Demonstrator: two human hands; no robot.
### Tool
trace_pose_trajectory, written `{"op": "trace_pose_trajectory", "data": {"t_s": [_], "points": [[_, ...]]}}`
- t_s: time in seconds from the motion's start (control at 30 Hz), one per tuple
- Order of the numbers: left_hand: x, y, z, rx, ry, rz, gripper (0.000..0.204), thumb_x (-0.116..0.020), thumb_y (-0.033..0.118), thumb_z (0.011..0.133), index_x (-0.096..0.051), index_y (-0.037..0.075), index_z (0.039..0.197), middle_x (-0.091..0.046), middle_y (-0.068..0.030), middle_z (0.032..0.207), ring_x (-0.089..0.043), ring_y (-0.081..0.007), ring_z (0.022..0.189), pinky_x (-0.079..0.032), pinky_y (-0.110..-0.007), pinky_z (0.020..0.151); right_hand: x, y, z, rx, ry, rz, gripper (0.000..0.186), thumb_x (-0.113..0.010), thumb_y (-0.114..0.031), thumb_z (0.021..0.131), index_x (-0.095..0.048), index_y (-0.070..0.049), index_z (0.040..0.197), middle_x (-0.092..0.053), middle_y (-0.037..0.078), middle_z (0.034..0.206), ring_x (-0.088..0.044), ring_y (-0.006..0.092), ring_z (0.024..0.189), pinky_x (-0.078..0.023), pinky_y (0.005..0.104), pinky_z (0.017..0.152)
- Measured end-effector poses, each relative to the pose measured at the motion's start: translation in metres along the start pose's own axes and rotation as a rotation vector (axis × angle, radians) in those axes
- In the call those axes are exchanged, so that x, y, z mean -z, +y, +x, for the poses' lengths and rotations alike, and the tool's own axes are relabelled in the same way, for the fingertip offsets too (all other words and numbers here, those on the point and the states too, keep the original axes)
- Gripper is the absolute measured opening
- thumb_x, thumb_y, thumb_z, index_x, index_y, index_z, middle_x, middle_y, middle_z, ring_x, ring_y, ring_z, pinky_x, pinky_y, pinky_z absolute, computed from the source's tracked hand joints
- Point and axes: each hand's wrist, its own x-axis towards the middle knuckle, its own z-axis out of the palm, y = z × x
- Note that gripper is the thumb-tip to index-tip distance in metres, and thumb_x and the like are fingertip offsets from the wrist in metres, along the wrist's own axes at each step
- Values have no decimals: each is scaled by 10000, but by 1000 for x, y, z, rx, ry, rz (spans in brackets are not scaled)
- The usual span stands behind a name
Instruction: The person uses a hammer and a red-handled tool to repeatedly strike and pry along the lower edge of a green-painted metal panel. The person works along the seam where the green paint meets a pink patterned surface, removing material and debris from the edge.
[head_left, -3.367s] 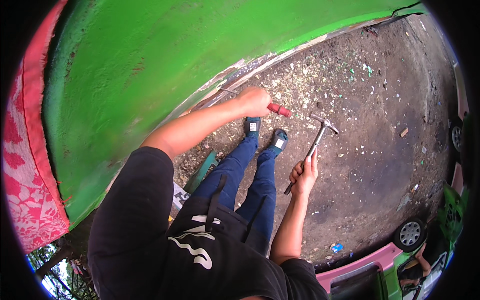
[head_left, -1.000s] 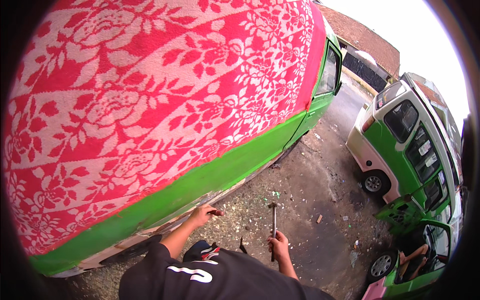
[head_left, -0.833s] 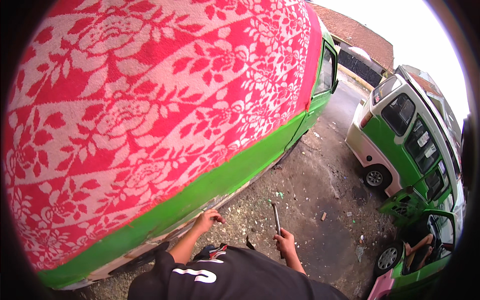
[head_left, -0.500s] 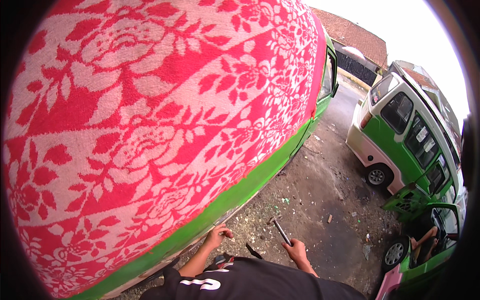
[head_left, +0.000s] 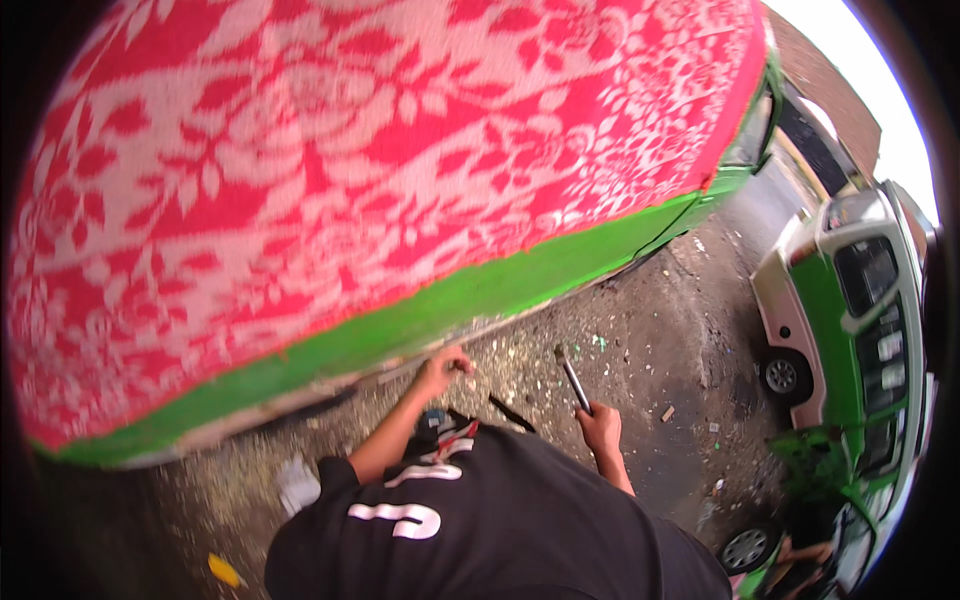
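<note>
My right hand [head_left: 600, 428] is closed round the handle of a hammer [head_left: 571, 378]. The hammer slants up and to the left, its head uppermost, over the littered ground. To its left, my left hand [head_left: 442, 370] is held in front of my body with curled fingers. Whether anything small sits in them cannot be made out. That hand is nearest the lower side of a green vehicle [head_left: 420, 310]; I cannot tell if it touches it. A red and pink flowered cloth [head_left: 330, 170] is draped over the vehicle. A dark strap-like strip [head_left: 510, 412] shows between my hands.
At right stands a green and white van [head_left: 855, 310], pink along its bottom, with a green door [head_left: 815, 460] swung out. A person's bare limb [head_left: 805, 552] shows by the wheel [head_left: 748, 548]. Paint flakes and rubble litter the ground [head_left: 650, 350]; a yellow object [head_left: 225, 570] lies lower left.
My view has turned and tilted, so the draped vehicle sits higher and flatter in the picture and the van farther right. The hammer stays in my right hand; my left hand stays curled.
</note>
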Motion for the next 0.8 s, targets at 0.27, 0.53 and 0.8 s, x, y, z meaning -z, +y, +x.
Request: {"op": "trace_pose_trajectory", "data": {"t_s": [0.27, 0.53, 0.8], "points": [[-66, 25, -51, 247, 287, 147, 255, -620, -95, 782, -643, 2, 1017, -643, -131, 1085, -623, -216, 1024, -472, -333, 926, 9, 77, 34, 403, -89, -25, 218, -691, -248, 796, -653, -54, 703, -537, 135, 1345, -171, 402, 1426, 23, 679, 1080], [-105, 42, -109, 275, 388, 313, 279, -622, -78, 761, -655, 50, 1007, -619, -133, 1157, -565, -278, 1162, -461, -345, 950, 5, 95, 57, 519, -106, -59, 219, -715, -258, 766, -651, -74, 667, -307, 96, 1528, 17, 453, 1434, 99, 734, 1013], [-94, 50, -123, 387, 455, 217, 305, -475, -181, 733, -567, 41, 920, -552, -125, 1266, -566, -229, 1082, -474, -320, 848, -17, 64, 61, 543, -230, 358, 123, -612, -91, 845, -663, 17, 812, -675, 169, 924, -682, 229, 783, -527, 341, 681]]}}
